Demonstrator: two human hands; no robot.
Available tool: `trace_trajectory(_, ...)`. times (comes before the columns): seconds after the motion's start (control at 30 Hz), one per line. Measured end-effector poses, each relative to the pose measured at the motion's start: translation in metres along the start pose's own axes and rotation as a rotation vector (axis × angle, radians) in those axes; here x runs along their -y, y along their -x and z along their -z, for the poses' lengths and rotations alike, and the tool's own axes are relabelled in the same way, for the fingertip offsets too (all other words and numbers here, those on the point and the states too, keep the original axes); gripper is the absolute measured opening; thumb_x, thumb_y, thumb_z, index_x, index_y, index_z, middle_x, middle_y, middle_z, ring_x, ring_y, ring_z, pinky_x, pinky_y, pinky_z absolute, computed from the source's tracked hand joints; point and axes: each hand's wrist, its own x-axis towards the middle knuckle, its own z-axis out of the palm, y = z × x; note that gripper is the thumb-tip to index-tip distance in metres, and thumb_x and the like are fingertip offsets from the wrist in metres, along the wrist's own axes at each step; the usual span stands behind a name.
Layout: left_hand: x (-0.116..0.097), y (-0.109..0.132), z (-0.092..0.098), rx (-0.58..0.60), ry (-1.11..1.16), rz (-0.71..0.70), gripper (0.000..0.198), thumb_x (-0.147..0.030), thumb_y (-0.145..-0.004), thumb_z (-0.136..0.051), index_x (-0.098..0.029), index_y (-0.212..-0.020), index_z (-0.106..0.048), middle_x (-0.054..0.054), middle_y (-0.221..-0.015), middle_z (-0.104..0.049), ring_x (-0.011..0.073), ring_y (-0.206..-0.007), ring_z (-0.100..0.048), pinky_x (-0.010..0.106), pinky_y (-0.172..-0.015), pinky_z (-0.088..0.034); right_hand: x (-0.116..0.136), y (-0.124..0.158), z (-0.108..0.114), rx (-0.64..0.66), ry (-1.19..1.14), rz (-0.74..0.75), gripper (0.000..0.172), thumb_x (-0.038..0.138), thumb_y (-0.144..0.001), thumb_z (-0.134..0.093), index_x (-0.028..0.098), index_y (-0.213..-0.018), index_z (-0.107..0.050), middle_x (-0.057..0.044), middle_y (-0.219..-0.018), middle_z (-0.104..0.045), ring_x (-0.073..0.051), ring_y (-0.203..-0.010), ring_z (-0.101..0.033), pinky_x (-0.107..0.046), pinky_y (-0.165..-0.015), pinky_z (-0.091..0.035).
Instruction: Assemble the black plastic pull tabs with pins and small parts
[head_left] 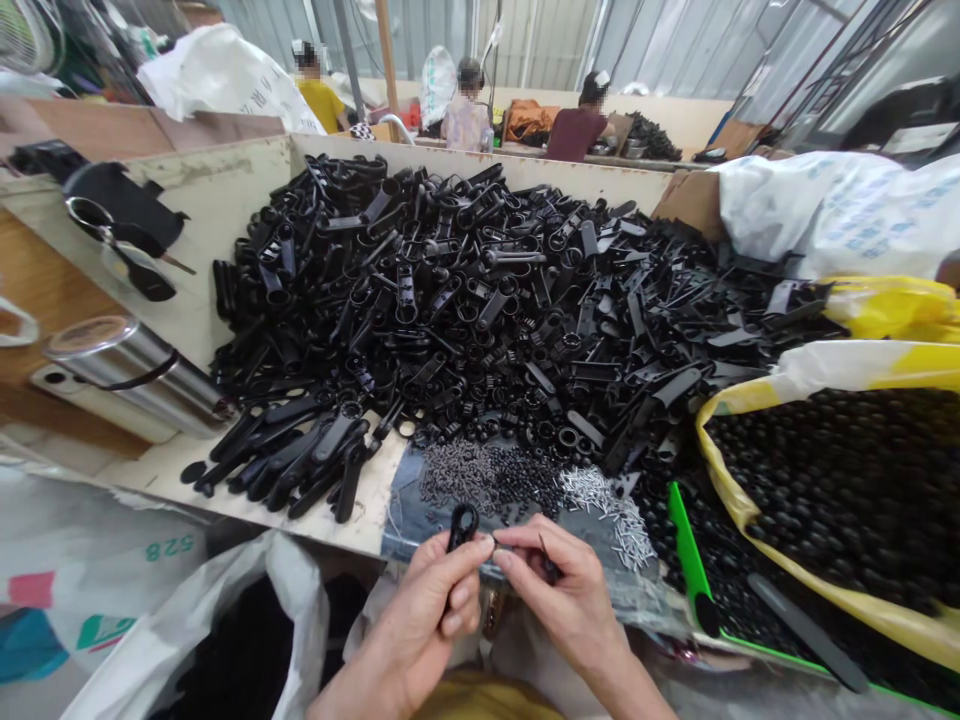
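Observation:
My left hand (435, 595) is closed around a black plastic part with a ring-shaped end (464, 518), which sticks up above the fingers. Close beside it, my right hand (564, 585) pinches something tiny and dark at the left thumb tip; its kind cannot be made out. A thin dark piece (550, 560) also shows among the right fingers. Just beyond both hands lie small dark grey parts (454, 472), small black parts (525, 475) and silver metal pins (592, 490) on a dark sheet.
A large heap of black plastic parts (420, 270) fills the walled table. Longer black pieces (315, 450) lie left, near a steel flask (139, 365). At right are a yellow-rimmed sack (724, 470) and a green strip (688, 550). Several people sit beyond.

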Motion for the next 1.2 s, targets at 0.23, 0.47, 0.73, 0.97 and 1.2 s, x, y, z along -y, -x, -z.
trace_trajectory(0.23,-0.007,0.018,0.009,0.098,-0.098,0.011,0.041,-0.031,-0.07,-0.08,-0.016,-0.106,-0.065,-0.005,-0.064,-0.059,0.0082,-0.056,-0.044,0.022,-0.057,-0.036,0.002,-0.001,0.004,0.0,0.039,-0.034,0.01,0.026,-0.091,-0.071,0.02,-0.09,-0.079,0.001,-0.067,-0.061,-0.012,-0.053,-0.05,-0.023,-0.049,-0.039)
trace_trajectory(0.47,-0.001,0.023,0.017,0.032,-0.248,-0.034,0.044,-0.033,-0.071,-0.078,-0.017,-0.11,-0.065,-0.003,-0.071,-0.059,0.0111,-0.063,-0.043,0.025,-0.062,-0.035,0.004,-0.008,-0.004,0.148,0.205,0.205,0.011,0.022,-0.095,-0.066,0.02,-0.099,-0.076,0.001,-0.068,-0.062,-0.013,-0.054,-0.052,-0.024,-0.053,-0.042)
trace_trajectory(0.73,0.0,0.022,0.017,-0.102,-0.382,-0.073,0.056,-0.033,-0.076,-0.073,-0.017,-0.129,-0.063,-0.004,-0.069,-0.061,0.0144,-0.064,-0.051,0.027,-0.069,-0.041,0.01,-0.009,-0.009,0.148,0.279,0.18,0.017,0.022,-0.1,-0.059,0.021,-0.09,-0.073,0.0,-0.068,-0.061,-0.013,-0.054,-0.053,-0.024,-0.053,-0.043)
trace_trajectory(0.97,-0.001,0.017,0.017,-0.061,-0.441,-0.148,0.017,-0.025,-0.077,-0.071,-0.022,-0.094,-0.073,-0.004,-0.063,-0.059,0.0154,-0.06,-0.049,0.026,-0.06,-0.04,0.01,0.005,-0.014,0.092,0.337,0.192,0.024,0.024,-0.104,-0.055,0.021,-0.087,-0.071,-0.001,-0.068,-0.065,-0.014,-0.056,-0.06,-0.023,-0.053,-0.045)
trace_trajectory(1.2,0.016,0.004,0.05,-0.187,-0.475,-0.344,0.043,-0.034,-0.078,-0.079,-0.026,-0.12,-0.073,0.009,-0.105,-0.076,0.0276,-0.107,-0.065,0.029,-0.082,-0.051,0.011,0.011,-0.011,0.257,0.658,0.355,0.034,0.02,-0.108,-0.041,0.017,-0.119,-0.073,-0.004,-0.071,-0.071,-0.018,-0.057,-0.068,-0.027,-0.054,-0.047)
